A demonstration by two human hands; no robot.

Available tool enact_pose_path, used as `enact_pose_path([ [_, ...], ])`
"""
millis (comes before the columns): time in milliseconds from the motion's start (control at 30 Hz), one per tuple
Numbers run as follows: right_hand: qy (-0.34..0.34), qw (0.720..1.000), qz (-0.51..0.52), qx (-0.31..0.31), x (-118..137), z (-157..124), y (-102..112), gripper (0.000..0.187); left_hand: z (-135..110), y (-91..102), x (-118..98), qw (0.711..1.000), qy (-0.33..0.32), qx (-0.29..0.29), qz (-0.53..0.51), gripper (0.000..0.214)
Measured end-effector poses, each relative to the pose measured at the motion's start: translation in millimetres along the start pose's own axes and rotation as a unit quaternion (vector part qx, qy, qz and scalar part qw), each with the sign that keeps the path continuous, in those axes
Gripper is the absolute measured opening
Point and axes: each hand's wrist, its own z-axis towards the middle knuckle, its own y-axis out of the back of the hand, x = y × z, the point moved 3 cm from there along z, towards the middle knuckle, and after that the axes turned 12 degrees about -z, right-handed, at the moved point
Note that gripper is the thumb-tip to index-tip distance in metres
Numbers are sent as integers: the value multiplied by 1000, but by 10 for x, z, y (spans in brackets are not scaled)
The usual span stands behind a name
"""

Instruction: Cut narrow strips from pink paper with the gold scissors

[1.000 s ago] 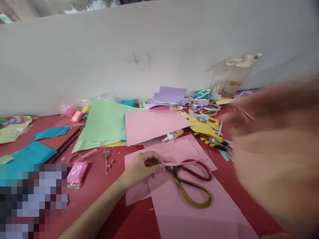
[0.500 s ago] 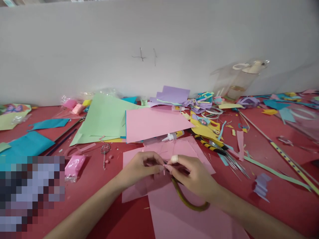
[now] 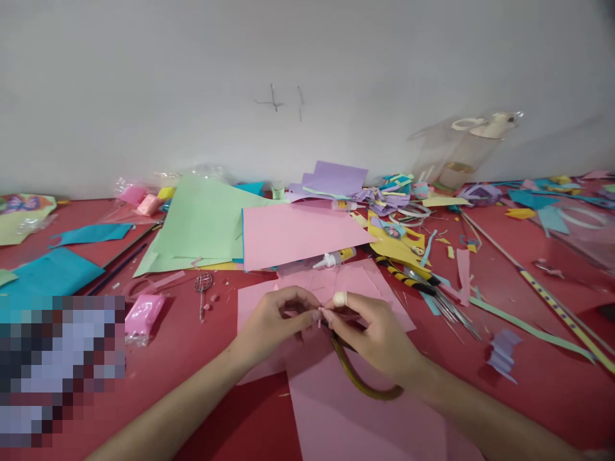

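Note:
My left hand (image 3: 276, 320) and my right hand (image 3: 379, 336) meet fingertip to fingertip above the pink paper sheets. Between them they pinch a tiny pink strip of paper (image 3: 319, 322), mostly covered by the fingers. A finger of my right hand wears a pale wrap. Under my right palm lies a tool with a curved olive-yellow handle (image 3: 360, 384); its other end is hidden, and I cannot tell whether the palm grips it. Beneath both hands, a large pink sheet (image 3: 369, 429) reaches toward me.
On the red table (image 3: 240, 422) are a pink card (image 3: 298, 237), green paper (image 3: 211, 218), a glue bottle (image 3: 336, 257), black-and-yellow pliers (image 3: 406, 275), a wire racket shape (image 3: 202, 285) and a pink clay packet (image 3: 144, 315). A clear cup (image 3: 473, 150) stands by the wall.
The view has shifted slightly. Both hands keep pinching at the same place, with the fingertips closer together around the small pink strip.

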Motion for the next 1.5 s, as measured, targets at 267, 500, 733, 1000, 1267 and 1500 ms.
enact_pose_path([
  [267,-15,1000,1,-3,-36,19,-5,11,-17,-4,-36,994,-24,-56,91,15],
  [500,-24,1000,11,-4,-26,31,-8,12,-52,-36,-53,967,-88,-108,212,12],
  [733,-40,999,6,-4,-54,22,-14,15,-61,-53,-8,940,-168,-117,272,12],
  [1000,-23,1000,-8,-13,-38,39,-6,14,-42,-49,-8,968,-98,-95,212,17],
  [1267,-25,998,-33,-38,-55,31,-4,13,-39,-55,-11,975,-78,-106,177,16],
  [1500,-18,999,-33,-36,-57,35,-10,8,-42,-74,-20,985,-39,-111,127,15],
])
